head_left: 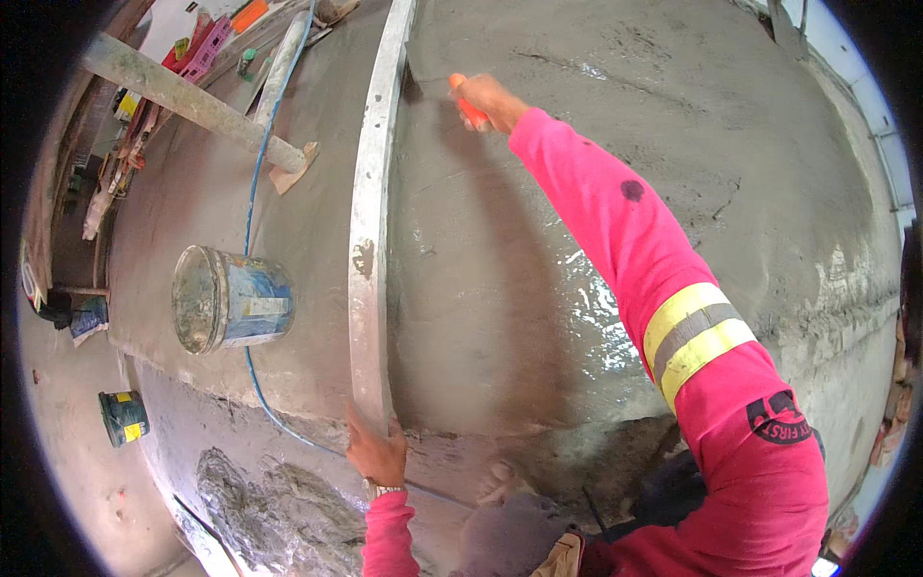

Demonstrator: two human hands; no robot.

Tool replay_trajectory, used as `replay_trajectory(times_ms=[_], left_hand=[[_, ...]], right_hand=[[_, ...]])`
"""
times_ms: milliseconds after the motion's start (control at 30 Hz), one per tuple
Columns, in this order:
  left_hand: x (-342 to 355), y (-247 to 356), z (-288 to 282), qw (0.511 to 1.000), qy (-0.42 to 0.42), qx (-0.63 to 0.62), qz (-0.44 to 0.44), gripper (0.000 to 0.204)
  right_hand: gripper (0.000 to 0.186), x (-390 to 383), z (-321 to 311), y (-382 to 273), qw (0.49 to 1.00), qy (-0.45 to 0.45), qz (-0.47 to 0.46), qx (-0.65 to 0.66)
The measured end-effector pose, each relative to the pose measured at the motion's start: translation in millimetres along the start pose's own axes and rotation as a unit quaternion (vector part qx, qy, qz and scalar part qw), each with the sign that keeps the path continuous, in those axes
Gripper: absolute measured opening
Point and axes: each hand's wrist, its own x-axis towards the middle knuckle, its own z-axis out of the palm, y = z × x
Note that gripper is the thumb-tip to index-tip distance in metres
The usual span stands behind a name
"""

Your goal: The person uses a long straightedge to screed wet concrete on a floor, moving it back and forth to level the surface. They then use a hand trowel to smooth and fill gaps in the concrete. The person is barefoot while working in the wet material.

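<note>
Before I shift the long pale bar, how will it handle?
Probably stiff: the long bar spans far without visible sag, its slight curve likely lens bend. Likely awkward to swing, since the left hand holds only its near end. Possibly slick or gritty: dark splotches mark its face, and the grey surface nearby glistens.

My count from afar: two hands (377,454) (487,101), two buckets (255,300) (125,418) in full view.
I also see one long bar (368,212), one orange handle (459,83), one blue hose (254,188), one wristband (385,489), one flat-footed pole (192,104).
</note>
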Motion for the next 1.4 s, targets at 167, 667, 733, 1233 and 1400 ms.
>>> replay_trajectory(times_ms=[167, 667, 733, 1233, 1400], left_hand=[[6, 6, 5, 0.999, -0.026, -0.032, -0.012, 0.081], [2, 8, 3, 1.0, -0.005, 0.023, -0.002, 0.079], [1, 6, 5, 1.0, -0.002, 0.023, 0.008, 0.078], [-2, -8, 14, 0.998, 0.032, 0.037, 0.031, 0.08], [2, -1, 18, 0.999, 0.026, 0.033, 0.032, 0.079]], right_hand=[[0.014, 49, -14, 3, 0.998, 0.008, -0.011, 0.059], [0.019, 2, -238, 2, 0.981, 0.163, -0.013, 0.102], [0.02, -12, -263, 3, 0.981, 0.169, -0.014, 0.096], [0.018, -105, -382, 27, 0.943, 0.303, -0.011, 0.138], [0.015, -115, -386, 45, 0.906, 0.385, -0.095, 0.151]])
